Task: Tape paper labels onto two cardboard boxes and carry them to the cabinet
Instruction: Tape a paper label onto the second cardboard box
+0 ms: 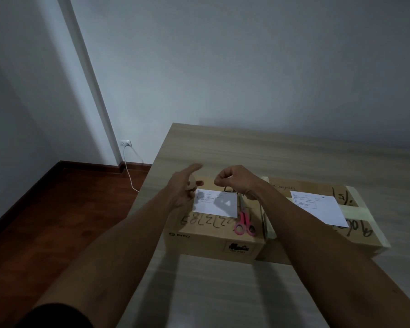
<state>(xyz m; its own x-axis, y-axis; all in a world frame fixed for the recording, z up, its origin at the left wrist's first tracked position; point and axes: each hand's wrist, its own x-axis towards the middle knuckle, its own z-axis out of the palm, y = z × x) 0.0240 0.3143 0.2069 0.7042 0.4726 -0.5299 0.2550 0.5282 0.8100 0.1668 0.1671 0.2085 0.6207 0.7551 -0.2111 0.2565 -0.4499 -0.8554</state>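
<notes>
- Left hand [184, 192] fingers curled round a beige tape roll [191, 183], 9 o'clock of white paper label [215, 202] on brown cardboard box [213, 242].
- Right hand [234, 181] fingers pinched; can't tell on what.
- Second labelled cardboard box [317, 185] at 3 o'clock; pink-handled scissors [244, 224] on first box, wood-grain tabletop [246, 150].

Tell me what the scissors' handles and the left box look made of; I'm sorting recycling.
The scissors have pink handles, probably plastic, going by the uniform bright colour. The left box looks like matte brown cardboard: dull tan faces, printed logo and marker writing on top.
</notes>
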